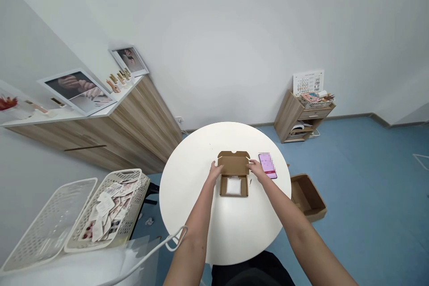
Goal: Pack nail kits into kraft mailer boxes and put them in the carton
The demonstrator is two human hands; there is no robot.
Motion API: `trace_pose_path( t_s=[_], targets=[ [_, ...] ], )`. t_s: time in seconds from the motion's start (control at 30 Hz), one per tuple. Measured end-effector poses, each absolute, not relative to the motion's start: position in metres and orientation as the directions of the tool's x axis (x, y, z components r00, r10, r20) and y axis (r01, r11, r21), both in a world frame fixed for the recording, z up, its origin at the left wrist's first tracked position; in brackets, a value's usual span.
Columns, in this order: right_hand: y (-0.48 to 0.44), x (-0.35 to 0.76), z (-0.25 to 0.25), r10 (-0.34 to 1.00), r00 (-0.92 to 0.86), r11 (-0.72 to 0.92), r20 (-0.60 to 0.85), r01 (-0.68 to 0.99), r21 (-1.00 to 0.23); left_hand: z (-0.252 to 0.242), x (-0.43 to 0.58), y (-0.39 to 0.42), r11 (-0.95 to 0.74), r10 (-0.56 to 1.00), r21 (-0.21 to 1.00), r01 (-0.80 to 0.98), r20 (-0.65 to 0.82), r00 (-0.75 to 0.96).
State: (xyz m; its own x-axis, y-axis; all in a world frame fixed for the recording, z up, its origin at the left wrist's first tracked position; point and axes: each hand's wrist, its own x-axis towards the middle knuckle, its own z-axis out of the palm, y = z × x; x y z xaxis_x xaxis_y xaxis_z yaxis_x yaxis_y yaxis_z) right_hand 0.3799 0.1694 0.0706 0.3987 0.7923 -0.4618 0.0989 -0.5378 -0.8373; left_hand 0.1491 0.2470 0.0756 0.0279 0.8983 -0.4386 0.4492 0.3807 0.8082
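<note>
On the middle of a round white table [187,174], I log one small cardboard box [244,187], its lid [233,165] raised, a white packet [233,186] inside. The left hand [216,170] is at the lid's left edge, the right hand [255,168] at its right, both half-curled; whether either pinches the card, I cannot tell. Phone [267,165], screen lit: just beside the right hand. White cord [159,246]: near the left forearm [194,237]. Open carton [306,196]: blue floor [368,187], right. Wood-grain cabinet [144,120], white basket [139,199] of packets: left. Shelf unit [284,114]: against the pale wall [217,53].
</note>
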Motion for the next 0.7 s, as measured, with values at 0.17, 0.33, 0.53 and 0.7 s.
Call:
trace_pose_path(
  t_s=[0.17,0.33,0.53,0.7],
  targets=[
    [0.169,0.367,0.086,0.881,0.327,-0.453,-0.342,0.373,-0.810,0.081,0.136,0.247,0.412,0.872,0.809,0.419,-0.484,0.077],
    [0.160,0.358,0.103,0.926,0.259,-0.377,-0.275,0.568,-0.732,0.088,0.122,0.233,0.336,0.880,0.834,0.437,-0.443,0.169],
    [0.139,0.351,0.108,0.942,0.219,-0.335,-0.254,0.652,-0.681,0.091,0.113,0.201,0.183,0.911,0.851,0.492,-0.334,0.240],
    [0.123,0.348,0.099,0.950,0.217,-0.311,-0.224,0.703,-0.640,0.087,0.109,0.178,0.097,0.941,0.847,0.522,-0.249,0.228]
  ],
)
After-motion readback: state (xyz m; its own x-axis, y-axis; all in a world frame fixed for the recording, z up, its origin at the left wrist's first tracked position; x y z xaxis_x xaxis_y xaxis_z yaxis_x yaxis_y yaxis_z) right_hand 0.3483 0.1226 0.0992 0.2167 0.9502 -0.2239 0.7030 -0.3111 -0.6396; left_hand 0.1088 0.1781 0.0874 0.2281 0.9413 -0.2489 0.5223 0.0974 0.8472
